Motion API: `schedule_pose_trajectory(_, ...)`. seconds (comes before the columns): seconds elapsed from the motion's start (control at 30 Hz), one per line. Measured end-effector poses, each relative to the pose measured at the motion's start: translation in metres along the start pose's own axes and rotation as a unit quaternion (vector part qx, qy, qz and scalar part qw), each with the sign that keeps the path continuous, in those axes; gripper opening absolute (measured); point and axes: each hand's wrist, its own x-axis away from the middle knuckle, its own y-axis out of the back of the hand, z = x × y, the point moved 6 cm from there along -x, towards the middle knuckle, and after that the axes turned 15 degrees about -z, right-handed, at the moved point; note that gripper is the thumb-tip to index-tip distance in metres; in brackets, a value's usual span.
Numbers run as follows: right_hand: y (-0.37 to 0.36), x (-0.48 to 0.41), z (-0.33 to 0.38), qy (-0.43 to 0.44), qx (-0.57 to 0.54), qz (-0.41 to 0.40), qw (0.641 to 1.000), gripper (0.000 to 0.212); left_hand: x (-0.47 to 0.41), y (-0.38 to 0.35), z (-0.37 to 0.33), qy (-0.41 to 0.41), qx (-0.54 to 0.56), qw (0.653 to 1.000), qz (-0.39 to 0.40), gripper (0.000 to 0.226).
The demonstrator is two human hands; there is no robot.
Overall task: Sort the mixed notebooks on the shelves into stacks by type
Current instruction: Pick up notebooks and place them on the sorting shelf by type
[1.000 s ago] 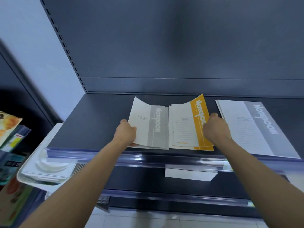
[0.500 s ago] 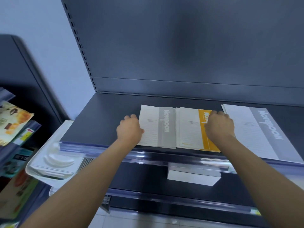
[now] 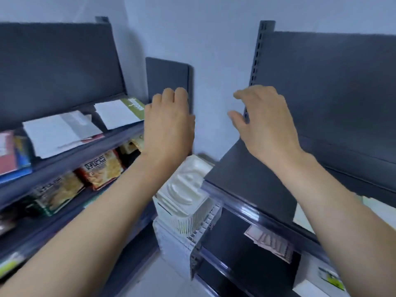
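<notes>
head view: since 0.5 s ago the camera has swung left, away from the right shelf [image 3: 246, 174], and both hands have lifted off the 2 notebook stacks they were pressing there. the left grip [image 3: 169, 125] now hangs in the air with fingers loosely bent and holds nothing. the right grip [image 3: 265, 123] is spread wide, fingers slightly curved, and also holds nothing. judged from this, the 2 stacks are squared and released, and the work moves to the unsorted stock on the left shelf [image 3: 70, 159]. there a white and grey notebook [image 3: 62, 133] lies askew on a loose pile, and a green-banded notebook [image 3: 120, 111] lies just beside it, toward the left grip. red and blue covers [image 3: 12, 151] sit at the far left edge of the same shelf. neither grip touches any of these. the stacks on the right shelf are out of frame or covered by the right forearm, so their present order cannot be checked. motion blur makes the green band's title unreadable. a red edge shows under the white and grey notebook, but the number of notebooks in that pile cannot be told. the red and blue covers are cut off by the frame edge, so their type is uncertain.
</notes>
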Motion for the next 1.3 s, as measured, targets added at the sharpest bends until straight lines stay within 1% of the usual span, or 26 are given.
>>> schedule_pose_trajectory(0.13,-0.039,-0.026,0.082,0.045,-0.081,-0.033,0.995,0.030,0.007,0.034,0.081,0.037,-0.066,0.997,-0.010,0.024)
schedule_pose_trajectory(0.27,-0.082,-0.038,0.165,0.082,-0.146,-0.025,0.986,0.028,0.021,0.074,0.160,0.091,-0.136,0.986,-0.014,0.024)
schedule_pose_trajectory(0.43,-0.124,-0.042,0.266,0.125,-0.219,0.000,0.968,0.030,0.047,0.123,0.251,0.163,-0.224,0.961,-0.017,0.023)
schedule_pose_trajectory(0.57,-0.151,-0.046,0.320,0.154,-0.256,0.019,0.954,0.031,0.067,0.151,0.306,0.226,-0.283,0.932,-0.017,0.022)
schedule_pose_trajectory(0.63,-0.171,-0.050,0.332,0.156,-0.268,0.032,0.950,0.030,0.074,0.160,0.329,0.258,-0.312,0.914,-0.015,0.022)
schedule_pose_trajectory(0.73,-0.211,-0.060,0.339,0.147,-0.272,0.074,0.948,0.033,0.082,0.163,0.358,0.312,-0.333,0.890,0.000,0.025)
schedule_pose_trajectory(0.87,-0.277,-0.069,0.343,0.123,-0.247,0.154,0.949,0.037,0.096,0.142,0.399,0.423,-0.279,0.861,0.040,0.038)
schedule_pose_trajectory(0.93,-0.311,-0.071,0.343,0.119,-0.234,0.199,0.944,0.040,0.100,0.127,0.419,0.463,-0.271,0.841,0.066,0.045)
schedule_pose_trajectory(1.07,-0.371,-0.076,0.335,0.105,-0.203,0.270,0.935,0.050,0.108,0.100,0.463,0.511,-0.301,0.794,0.131,0.059)
schedule_pose_trajectory(1.17,-0.410,-0.076,0.331,0.096,-0.175,0.329,0.923,0.062,0.119,0.086,0.491,0.541,-0.333,0.751,0.179,0.062)
schedule_pose_trajectory(1.23,-0.430,-0.075,0.330,0.088,-0.161,0.369,0.911,0.068,0.124,0.081,0.506,0.551,-0.353,0.732,0.193,0.068)
schedule_pose_trajectory(1.3,-0.444,-0.076,0.331,0.087,-0.155,0.388,0.904,0.074,0.126,0.077,0.518,0.553,-0.368,0.718,0.209,0.076)
